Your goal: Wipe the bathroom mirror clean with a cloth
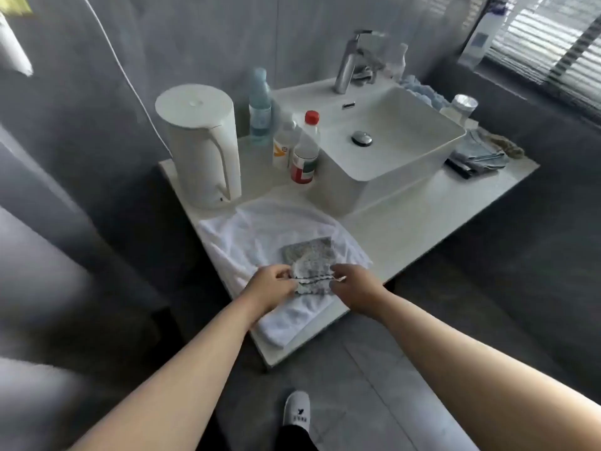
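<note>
Grey cloth [309, 258] (near edge hidden) pinched by left hand [270, 288] and right hand [354, 288].

Cloth [310, 258] on towel [260, 236], before kettle [200, 141], left of basin [390, 138].

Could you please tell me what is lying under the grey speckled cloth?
A white towel spread on the countertop lies under the grey cloth. Both hands pinch its near edge. The counter beneath is covered.
</note>
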### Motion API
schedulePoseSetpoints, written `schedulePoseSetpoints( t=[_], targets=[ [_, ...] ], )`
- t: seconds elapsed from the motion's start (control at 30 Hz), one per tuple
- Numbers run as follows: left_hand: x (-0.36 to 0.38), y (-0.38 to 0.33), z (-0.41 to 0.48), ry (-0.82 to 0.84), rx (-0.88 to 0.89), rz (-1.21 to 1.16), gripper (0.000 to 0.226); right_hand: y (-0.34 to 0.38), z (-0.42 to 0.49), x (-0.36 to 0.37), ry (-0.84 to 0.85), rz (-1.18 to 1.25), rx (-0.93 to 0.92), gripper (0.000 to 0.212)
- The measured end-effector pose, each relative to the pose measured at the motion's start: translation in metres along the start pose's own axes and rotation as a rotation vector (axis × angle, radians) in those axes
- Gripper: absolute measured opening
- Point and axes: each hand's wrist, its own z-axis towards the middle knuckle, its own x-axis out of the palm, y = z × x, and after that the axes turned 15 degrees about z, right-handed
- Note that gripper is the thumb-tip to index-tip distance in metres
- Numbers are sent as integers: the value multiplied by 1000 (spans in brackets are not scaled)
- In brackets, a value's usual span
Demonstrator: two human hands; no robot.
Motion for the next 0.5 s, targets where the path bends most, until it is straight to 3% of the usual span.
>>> schedulePoseSetpoints(
  t=[0.1, 0.33, 0.4, 0.5],
  targets=[
    [12, 5, 24, -32, -103, -125, 22, -4, 22, 4, -39, 131, 46, 47],
    [24, 3, 60, -121, -381, -695, 8, -14, 48, 10, -96, 281, 76, 48],
    [29, -4, 67, -113, -393, -745, 19, -13, 51, 10, -107, 315, 90, 47],
    [34, -10, 76, -93, -432, -709, 17, -12, 55, 10, -120, 334, 100, 41]
  ],
)
